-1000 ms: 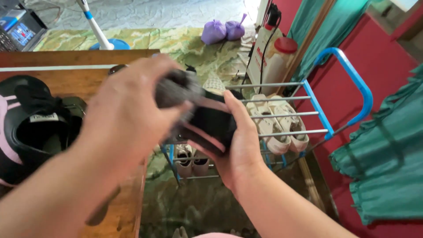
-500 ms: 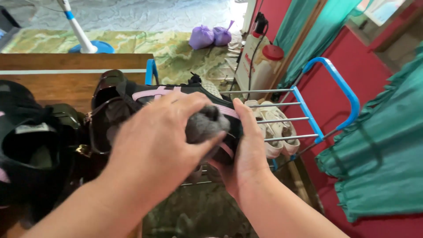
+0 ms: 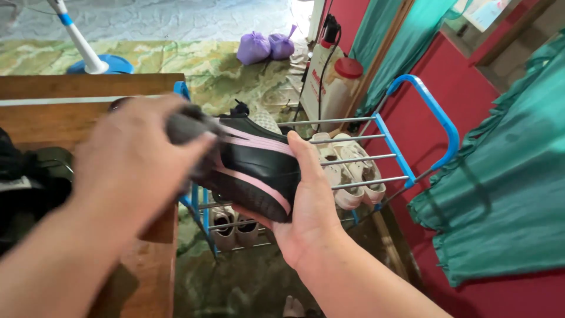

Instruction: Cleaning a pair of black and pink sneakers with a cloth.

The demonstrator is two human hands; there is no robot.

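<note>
Right hand [image 3: 309, 218], nearest the camera, palm up and cupped under the heel end of a black shoe [image 3: 253, 168] with pink stripes. Thumb runs up the shoe's side, fingers hidden beneath the sole. Firm hold; the shoe is carried in the air, tilted, above the front rail of the rack.

Left hand [image 3: 132, 159] comes in from the lower left, blurred. Fingers curled closed around a grey cloth [image 3: 182, 126], bunched up and pressed against the toe end of the shoe. Back of the hand faces the camera, so how tightly the fingers close cannot be told.

Left of the arms, a brown wooden table [image 3: 65, 121]; its near corner sits below the left forearm. Dark gear at the left edge of the table [image 3: 23, 182], black, shape not clear.

Behind and below the shoe, a shoe rack [image 3: 412, 112] with blue end frame and grey metal bars. A pair of white sneakers [image 3: 350, 171] lies on the upper tier, just right of the held shoe. Another pale pair [image 3: 235, 227] stands on a lower tier, partly hidden under the shoe.

Right side: teal curtains [image 3: 500, 188] against a red wall [image 3: 465, 82].

Further back, a white jug with a red cap [image 3: 332, 82] stands by the wall with a black hose over it. Two purple tied bags [image 3: 265, 46] lie on a green patterned floor mat [image 3: 176, 59]. At far left, a white pole rising from a blue round base [image 3: 97, 63].
</note>
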